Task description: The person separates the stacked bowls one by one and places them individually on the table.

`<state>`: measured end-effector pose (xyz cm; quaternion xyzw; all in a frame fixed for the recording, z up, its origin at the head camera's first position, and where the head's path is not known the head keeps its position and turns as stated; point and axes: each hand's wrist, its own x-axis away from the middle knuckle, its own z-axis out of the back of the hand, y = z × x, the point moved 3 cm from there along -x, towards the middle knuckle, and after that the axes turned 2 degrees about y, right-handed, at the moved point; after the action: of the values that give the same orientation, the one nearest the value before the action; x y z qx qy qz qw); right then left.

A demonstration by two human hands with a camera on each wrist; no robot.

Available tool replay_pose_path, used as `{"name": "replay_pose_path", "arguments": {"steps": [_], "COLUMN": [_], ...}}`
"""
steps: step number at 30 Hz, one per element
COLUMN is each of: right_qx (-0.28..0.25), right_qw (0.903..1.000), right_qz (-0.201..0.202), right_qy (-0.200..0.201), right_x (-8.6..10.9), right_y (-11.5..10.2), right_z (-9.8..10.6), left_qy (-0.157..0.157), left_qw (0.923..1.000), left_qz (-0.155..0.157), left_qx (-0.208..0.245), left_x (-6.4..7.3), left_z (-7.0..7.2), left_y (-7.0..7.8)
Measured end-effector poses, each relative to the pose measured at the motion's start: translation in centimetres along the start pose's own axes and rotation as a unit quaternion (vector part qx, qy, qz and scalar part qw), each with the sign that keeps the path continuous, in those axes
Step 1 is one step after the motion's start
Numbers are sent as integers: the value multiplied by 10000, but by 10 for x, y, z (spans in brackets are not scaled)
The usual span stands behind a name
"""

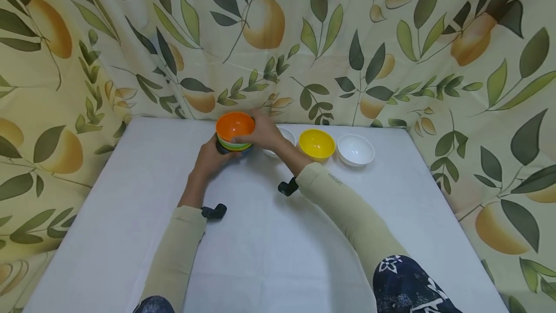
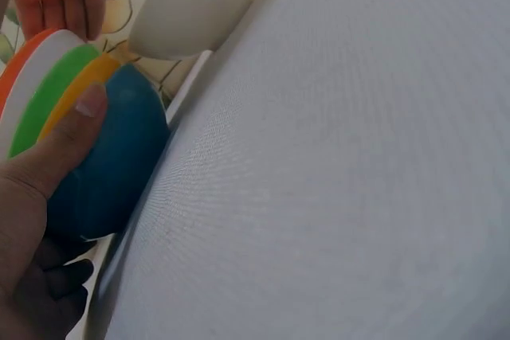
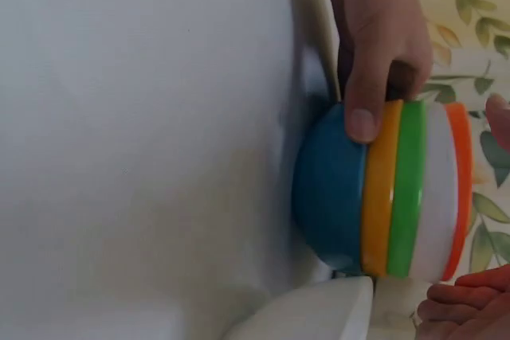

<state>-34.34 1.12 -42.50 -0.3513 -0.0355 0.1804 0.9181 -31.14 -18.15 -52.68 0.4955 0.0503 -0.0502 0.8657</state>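
Note:
A stack of nested bowls stands at the back of the table. The orange bowl (image 1: 235, 124) is on top, with the white bowl (image 3: 434, 197), green bowl (image 3: 406, 197), yellow-orange bowl (image 3: 379, 205) and blue bowl (image 3: 328, 197) below it. My left hand (image 1: 210, 158) grips the stack low on its near left side, thumb across the blue and yellow-orange bowls. At the top right, my right hand (image 1: 265, 134) is spread over the orange bowl. Its thumb stands off the rim in the right wrist view, while its fingertips are right at the orange edge.
To the right of the stack, a white bowl (image 1: 286, 135) is partly hidden by my right hand. Beyond it sit a yellow bowl (image 1: 317, 144) and another white bowl (image 1: 356, 150). A white cloth covers the table (image 1: 260, 235); a fruit-patterned curtain (image 1: 278, 76) hangs behind its back edge.

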Motion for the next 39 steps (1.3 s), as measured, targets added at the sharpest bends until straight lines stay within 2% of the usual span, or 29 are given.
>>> {"name": "replay_pose_path", "arguments": {"steps": [6,10,18,27,39], "right_qx": [-311,-206,-214,-185,-237], "right_qw": [9993,9991,9994,9995,9994], "right_qz": [186,326,168,270,242], "right_qy": [-101,-182,-195,-26,81], "right_x": [-4,0,5,-1,-7], "right_y": [1,1,5,5,-1], "right_z": [-17,-20,-24,-25,-18], "left_qy": [2,-33,-9,78,86], "left_qw": [10000,10000,10000,9999,9998], "left_qz": [54,93,82,13,100], "left_qx": [-49,-2,-10,-74,-156], "left_x": [7,12,16,13,4], "left_z": [-4,-8,-13,-8,-2], "left_y": [-2,-3,-8,-3,2]}}
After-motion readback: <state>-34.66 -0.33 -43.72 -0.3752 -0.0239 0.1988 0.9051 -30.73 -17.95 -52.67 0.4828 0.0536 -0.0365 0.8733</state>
